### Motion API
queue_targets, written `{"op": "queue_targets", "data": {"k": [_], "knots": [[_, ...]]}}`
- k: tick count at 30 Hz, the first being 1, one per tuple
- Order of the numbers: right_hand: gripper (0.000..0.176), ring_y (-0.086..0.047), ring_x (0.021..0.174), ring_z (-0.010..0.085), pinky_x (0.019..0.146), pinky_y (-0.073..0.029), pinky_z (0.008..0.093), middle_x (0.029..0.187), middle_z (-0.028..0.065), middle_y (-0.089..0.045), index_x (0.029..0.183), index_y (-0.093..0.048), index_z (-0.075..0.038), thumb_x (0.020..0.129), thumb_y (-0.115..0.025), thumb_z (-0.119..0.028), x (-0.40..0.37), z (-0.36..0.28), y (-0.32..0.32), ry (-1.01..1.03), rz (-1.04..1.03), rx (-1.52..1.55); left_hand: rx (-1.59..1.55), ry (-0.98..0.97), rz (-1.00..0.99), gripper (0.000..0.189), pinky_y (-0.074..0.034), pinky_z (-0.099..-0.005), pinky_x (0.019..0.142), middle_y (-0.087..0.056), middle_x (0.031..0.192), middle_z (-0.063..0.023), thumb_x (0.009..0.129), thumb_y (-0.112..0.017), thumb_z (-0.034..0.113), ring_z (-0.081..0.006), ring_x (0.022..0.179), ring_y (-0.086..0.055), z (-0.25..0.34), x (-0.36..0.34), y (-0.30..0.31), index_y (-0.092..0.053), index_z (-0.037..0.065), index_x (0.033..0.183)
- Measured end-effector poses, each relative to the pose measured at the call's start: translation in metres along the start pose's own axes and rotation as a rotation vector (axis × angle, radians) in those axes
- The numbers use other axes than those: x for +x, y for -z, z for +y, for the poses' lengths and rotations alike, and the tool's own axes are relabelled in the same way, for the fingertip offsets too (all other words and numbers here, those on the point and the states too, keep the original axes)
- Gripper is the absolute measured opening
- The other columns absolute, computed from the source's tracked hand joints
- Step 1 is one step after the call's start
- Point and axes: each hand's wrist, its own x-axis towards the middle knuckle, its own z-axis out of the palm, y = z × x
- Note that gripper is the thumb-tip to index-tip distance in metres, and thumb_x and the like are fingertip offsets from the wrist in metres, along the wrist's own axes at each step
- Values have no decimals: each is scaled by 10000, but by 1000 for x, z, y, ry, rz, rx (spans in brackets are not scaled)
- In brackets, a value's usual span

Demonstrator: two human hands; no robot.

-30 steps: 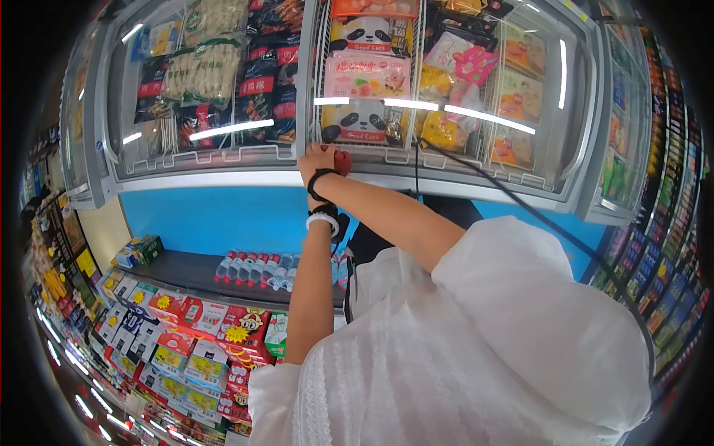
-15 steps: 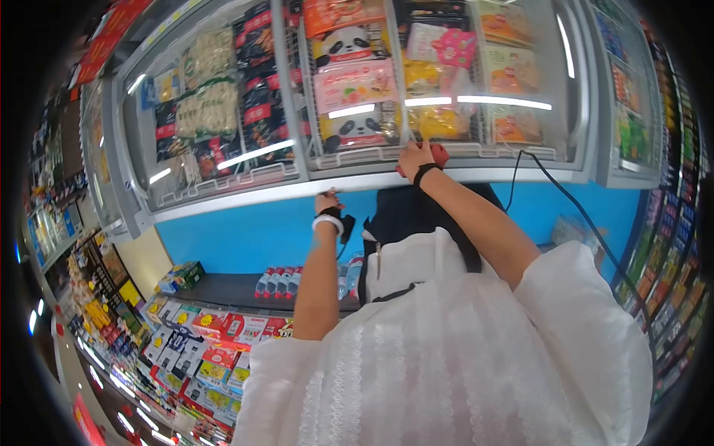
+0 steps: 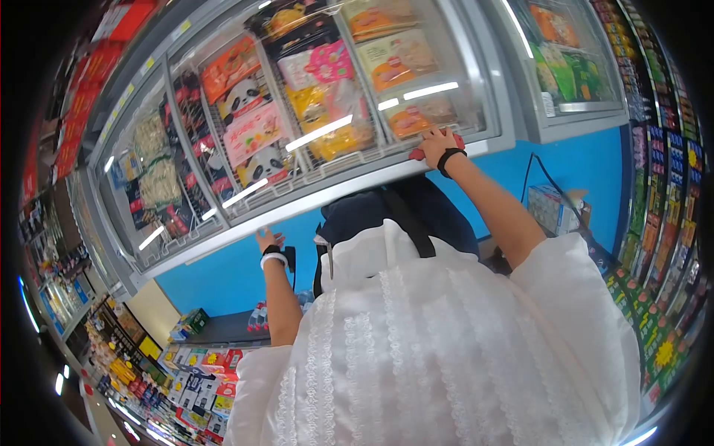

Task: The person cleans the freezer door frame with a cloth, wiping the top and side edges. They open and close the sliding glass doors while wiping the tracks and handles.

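A chest freezer with a glass lid (image 3: pixel 320 126) stands before me, its pale front rim (image 3: pixel 327 195) running slantwise. My right hand (image 3: pixel 440 145) is on the lid near its front right corner, its fingers closed over a small red cloth-like thing (image 3: pixel 418 154), mostly hidden under the palm. A black band circles that wrist. Lower and to the left, my left hand (image 3: pixel 269 241) rests at the front rim, fingers apart with nothing seen in them. A white band (image 3: pixel 274 259) and a black strap are on the left wrist, with a small black object (image 3: pixel 290 258) hanging beside it.
Packaged frozen foods (image 3: pixel 256 134) lie in wire baskets under the glass. Another freezer (image 3: pixel 569 82) adjoins on the right. A black cable (image 3: pixel 554 178) loops near a carton (image 3: pixel 552 209). Bottles (image 3: pixel 258 317) and stacked boxes (image 3: pixel 197 390) stand lower left; shelves (image 3: pixel 658 171) line the right.
The view has swung to the right and tilted. My right hand with the red thing has moved right along the freezer's front, to the lid's corner. My left hand stays at the front rim.
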Motion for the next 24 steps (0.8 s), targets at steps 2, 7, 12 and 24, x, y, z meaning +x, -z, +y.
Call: {"op": "queue_targets", "data": {"k": [2, 7, 12, 24], "knots": [[234, -398, 1205, 240, 996, -248, 579, 1196, 52, -528, 993, -694, -207, 800, -562, -223, -9, 45, -2, -25, 13, -13, 52, -29, 75, 612, -415, -307, 406, -653, 835, -144, 924, -490, 371, -227, 557, -629, 7, -21, -14, -174, 209, 1423], [246, -389, 1213, 246, 1009, -234, 562, 1223, 48, -513, 1010, -692, -162, 819, -553, -233, -34, 132, -12, -24, -5, -76, -314, 44, -10, 412, -521, -325, 643, -631, 1020, -130, 940, -458, 199, -237, 852, -643, 35, -63, -60, -356, 40, 1307], [232, -398, 1201, 227, 972, -270, 505, 1196, 30, -533, 991, -701, -167, 843, -527, -210, -36, 165, -23, 9, 93, -132, -632, -98, 4, 340, -540, -346, 728, -615, 1013, -100, 907, -515, 179, -240, 882, -626, 78, -109, -117, -444, 51, 1215], [162, -434, 1117, 217, 908, -320, 482, 1098, 6, -561, 856, -718, -183, 753, -595, -197, -38, 179, -26, 107, 199, -115, -427, -360, -284, 318, -507, -334, 758, -623, 971, -82, 862, -558, 87, -208, 855, -630, 142, -200, -200, -495, 109, 1172]]}}
